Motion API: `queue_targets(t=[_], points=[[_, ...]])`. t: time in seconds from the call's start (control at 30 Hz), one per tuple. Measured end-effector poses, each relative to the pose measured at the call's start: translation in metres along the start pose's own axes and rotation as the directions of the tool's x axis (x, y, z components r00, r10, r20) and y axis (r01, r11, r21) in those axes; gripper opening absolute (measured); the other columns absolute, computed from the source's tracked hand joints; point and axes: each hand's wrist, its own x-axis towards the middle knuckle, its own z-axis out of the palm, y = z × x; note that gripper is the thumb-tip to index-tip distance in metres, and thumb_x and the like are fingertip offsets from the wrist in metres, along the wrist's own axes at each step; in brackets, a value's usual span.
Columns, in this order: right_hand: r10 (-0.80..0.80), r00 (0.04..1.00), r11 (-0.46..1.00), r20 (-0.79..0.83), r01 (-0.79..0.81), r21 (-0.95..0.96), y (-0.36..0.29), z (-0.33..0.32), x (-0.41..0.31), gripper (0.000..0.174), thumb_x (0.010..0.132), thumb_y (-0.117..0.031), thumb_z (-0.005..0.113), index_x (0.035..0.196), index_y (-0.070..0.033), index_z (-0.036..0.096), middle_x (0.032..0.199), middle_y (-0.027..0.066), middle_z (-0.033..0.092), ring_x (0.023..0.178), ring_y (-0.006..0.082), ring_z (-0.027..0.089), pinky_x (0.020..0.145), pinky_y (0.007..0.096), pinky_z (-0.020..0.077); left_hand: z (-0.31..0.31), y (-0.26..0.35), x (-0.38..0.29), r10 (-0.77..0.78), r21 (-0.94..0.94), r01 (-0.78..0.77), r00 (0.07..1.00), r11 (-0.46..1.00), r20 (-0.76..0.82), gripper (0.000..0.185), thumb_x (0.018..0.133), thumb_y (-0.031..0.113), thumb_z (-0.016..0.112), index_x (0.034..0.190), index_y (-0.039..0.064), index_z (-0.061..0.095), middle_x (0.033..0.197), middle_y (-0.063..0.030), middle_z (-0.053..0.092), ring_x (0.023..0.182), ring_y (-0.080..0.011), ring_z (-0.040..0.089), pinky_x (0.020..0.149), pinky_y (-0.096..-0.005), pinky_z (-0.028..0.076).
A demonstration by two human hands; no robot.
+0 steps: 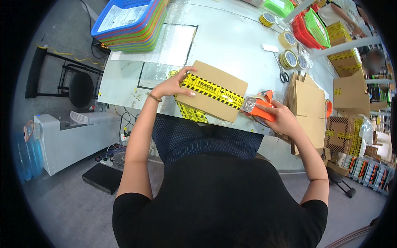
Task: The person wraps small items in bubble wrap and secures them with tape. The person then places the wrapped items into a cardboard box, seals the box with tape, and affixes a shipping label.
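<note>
A closed brown cardboard box (220,75) lies aslant at the table's front edge. Along its top runs a yellow-and-black warning tape strip (214,91) with printed writing. My left hand (172,86) grips the box's left end, the thumb over the top and the fingers around the far corner. An orange handheld tape dispenser (264,110) is in my right hand (283,120), its metal head against the right end of the strip. More yellow-and-black tape (191,113) shows below the box at the near edge; how it is attached is partly hidden.
Stacked coloured plastic baskets (130,34) stand at the back left. Scissors (283,73) and several tape rolls (287,59) lie on the right of the white table (229,40). Flattened cardboard boxes (310,108) lean beside my right hand. Another person (344,14) is at the far right.
</note>
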Motion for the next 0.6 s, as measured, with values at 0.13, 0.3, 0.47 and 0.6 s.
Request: queue_targets(t=[0.13,0.3,0.47,0.6], points=[[-0.097,0.991,0.993,-0.093,0.103,0.064,0.014,0.027,0.001,0.047,0.082,-0.029,0.073,0.129,-0.025,0.066,0.115,0.0238,0.061,0.093,0.0405,0.066,0.084,0.0458,0.0551,-0.016,0.005,-0.01,0.017,0.126,-0.007,0.996,0.992,-0.083,0.09,0.075,0.032,0.083,0.152,0.021,0.036,0.164,-0.0149,0.018,0.151,-0.0316,0.017,0.121,-0.0427,0.021],[-0.064,0.992,0.99,-0.107,0.076,0.115,0.005,0.045,-0.005,0.051,0.082,-0.027,0.072,0.132,-0.026,0.063,0.111,0.0229,0.059,0.095,0.0396,0.065,0.084,0.0456,0.055,0.008,0.029,-0.027,0.207,0.636,-0.011,0.95,0.772,-0.234,0.083,0.083,0.033,0.075,0.153,0.019,0.035,0.163,-0.0144,0.022,0.15,-0.0354,0.021,0.12,-0.0476,0.023],[-0.048,0.986,0.994,-0.157,0.063,0.089,-0.002,0.05,-0.009,0.052,0.081,-0.026,0.071,0.133,-0.026,0.062,0.108,0.0233,0.059,0.092,0.0391,0.065,0.082,0.0453,0.0551,0.055,0.035,-0.021,0.186,0.901,-0.092,0.982,0.424,0.013,0.068,0.096,0.046,0.055,0.154,0.02,0.033,0.158,-0.0099,0.034,0.147,-0.0369,0.027,0.119,-0.0498,0.024],[-0.023,0.99,0.989,-0.138,0.042,0.139,-0.002,0.054,-0.011,0.056,0.08,-0.023,0.073,0.134,-0.028,0.062,0.114,0.0264,0.059,0.089,0.0421,0.066,0.081,0.0454,0.0551,0.035,0.039,-0.011,0.134,0.814,0.219,0.931,0.539,-0.339,0.073,0.096,0.048,0.053,0.153,0.007,0.031,0.159,-0.0178,0.03,0.147,-0.0364,0.028,0.119,-0.0532,0.018]])
